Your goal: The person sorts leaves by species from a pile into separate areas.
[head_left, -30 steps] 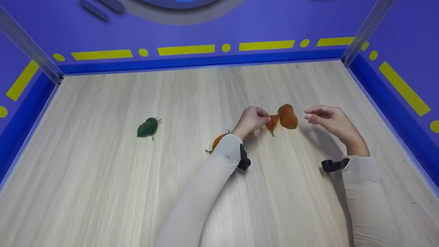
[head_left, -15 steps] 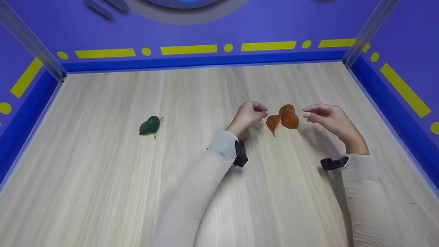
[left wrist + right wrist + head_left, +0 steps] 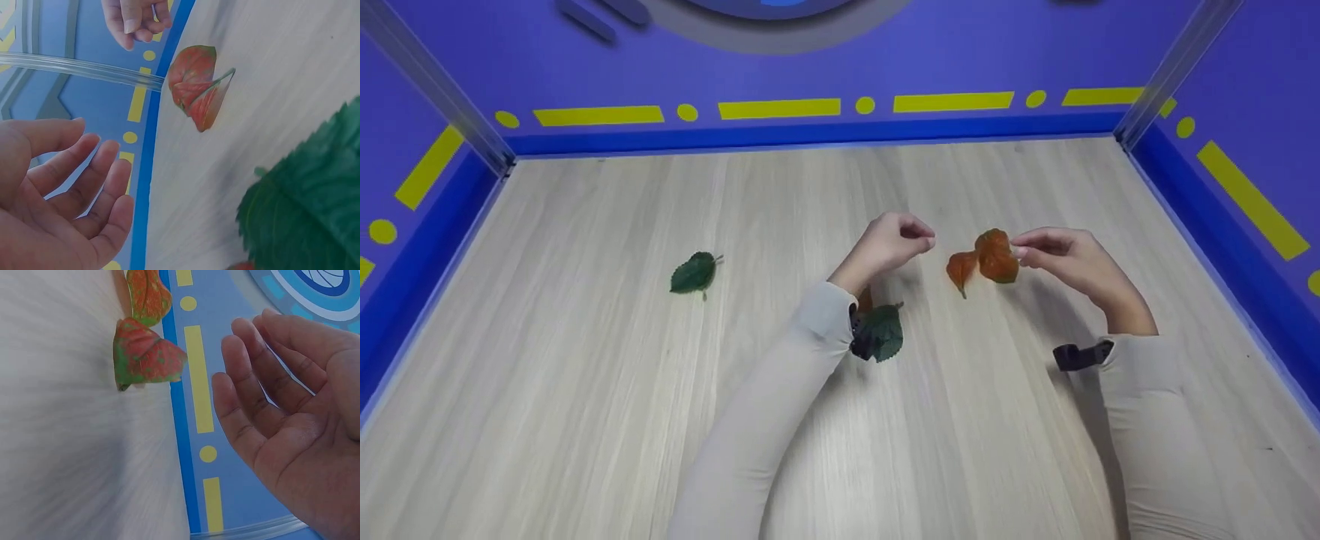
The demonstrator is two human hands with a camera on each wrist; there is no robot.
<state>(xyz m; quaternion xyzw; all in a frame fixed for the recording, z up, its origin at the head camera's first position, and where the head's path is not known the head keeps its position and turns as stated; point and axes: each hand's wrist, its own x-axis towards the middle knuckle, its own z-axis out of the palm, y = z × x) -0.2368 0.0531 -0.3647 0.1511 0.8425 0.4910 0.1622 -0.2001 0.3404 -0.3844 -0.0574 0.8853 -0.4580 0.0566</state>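
Observation:
In the head view, my left hand point(image 3: 891, 244) hovers left of a small orange leaf point(image 3: 961, 271) with a short stem, fingers loosely bent and holding nothing. That leaf lies against a larger orange leaf shape point(image 3: 997, 259), perhaps two overlapping leaves. My right hand point(image 3: 1065, 259) is just right of the larger shape, its fingertips overlapping the edge in the head view. In the right wrist view its relaxed fingers point(image 3: 242, 399) stand apart from the red-green leaf point(image 3: 147, 357). Under my left wrist lie a green leaf point(image 3: 886, 331) and a partly hidden orange leaf point(image 3: 865, 300).
Another green leaf point(image 3: 694, 273) lies to the left on the pale wooden table point(image 3: 585, 360). Blue-purple panels point(image 3: 780, 75) with yellow marks wall the table at the back and both sides. Black wrist cameras point(image 3: 1081, 357) sit on the sleeves.
My left hand has let go of the small orange leaf and drawn back leftward, uncovering the green leaf by its wrist. My right hand has shifted slightly left toward the larger orange shape.

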